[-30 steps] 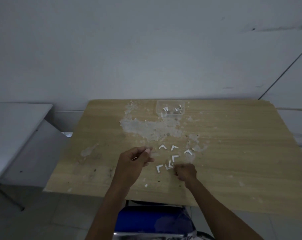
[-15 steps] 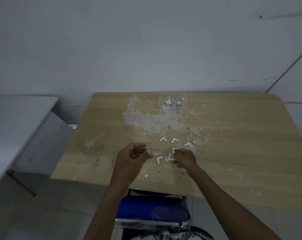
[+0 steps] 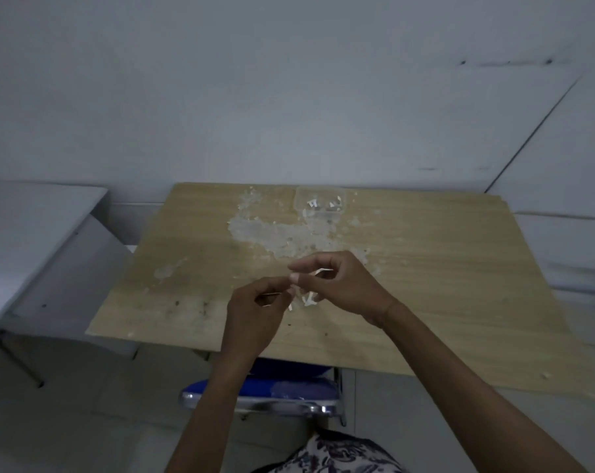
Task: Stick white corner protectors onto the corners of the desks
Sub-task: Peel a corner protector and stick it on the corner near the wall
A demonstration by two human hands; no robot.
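Wood-grain table (image 3: pixel 425 268) against a white wall, with a big patch of whitish residue (image 3: pixel 272 233) across its middle. A second, white table (image 3: pixel 33 227) stands to the left. Blue chair (image 3: pixel 282 387) tucked under the near edge. One clear plastic container (image 3: pixel 320 203) at the far edge, a few white bits inside; can't count them.

Two hands meet above the table centre. Left hand (image 3: pixel 255 308): fingers curled, thumb and forefinger pinching a thin white strip. Right hand (image 3: pixel 340 285): fingers curled, pinching a small white corner protector (image 3: pixel 321 272) at the fingertips. The two pinches nearly touch.

Loose protectors (image 3: pixel 308 299) lie on the table under the hands; two or three partly visible, the rest hidden.
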